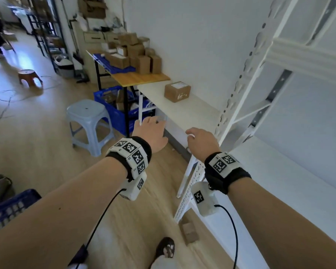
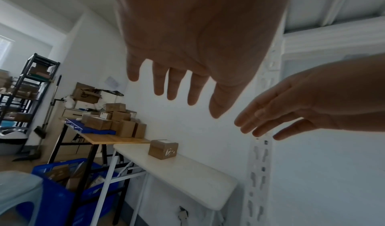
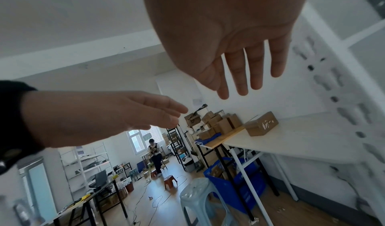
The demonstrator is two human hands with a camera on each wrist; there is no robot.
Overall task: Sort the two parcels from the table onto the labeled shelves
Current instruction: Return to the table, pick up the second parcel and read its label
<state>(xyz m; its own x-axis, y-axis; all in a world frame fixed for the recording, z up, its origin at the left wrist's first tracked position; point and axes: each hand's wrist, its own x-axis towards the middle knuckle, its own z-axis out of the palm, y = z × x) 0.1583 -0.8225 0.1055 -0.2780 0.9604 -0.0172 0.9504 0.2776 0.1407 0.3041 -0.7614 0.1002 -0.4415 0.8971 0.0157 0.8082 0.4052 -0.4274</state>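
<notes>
One brown cardboard parcel [image 1: 177,91] [image 2: 163,149] [image 3: 261,125] with a white label on top sits on the white table [image 1: 184,115] against the wall. My left hand [image 1: 150,131] [image 2: 179,68] and right hand [image 1: 201,139] [image 3: 239,60] are both stretched forward in the air, well short of the parcel, fingers straight and spread, holding nothing. The white metal shelf rack [image 1: 279,171] stands at my right, its lower board bare. A small cardboard box [image 1: 189,232] lies on the floor by the rack's foot.
A wooden table [image 1: 140,77] piled with several cardboard boxes [image 1: 136,53] adjoins the white table. A pale blue stool [image 1: 87,123], blue crates [image 1: 113,105] and a brown stool [image 1: 28,75] stand on the floor. Another person [image 3: 155,155] is far down the room.
</notes>
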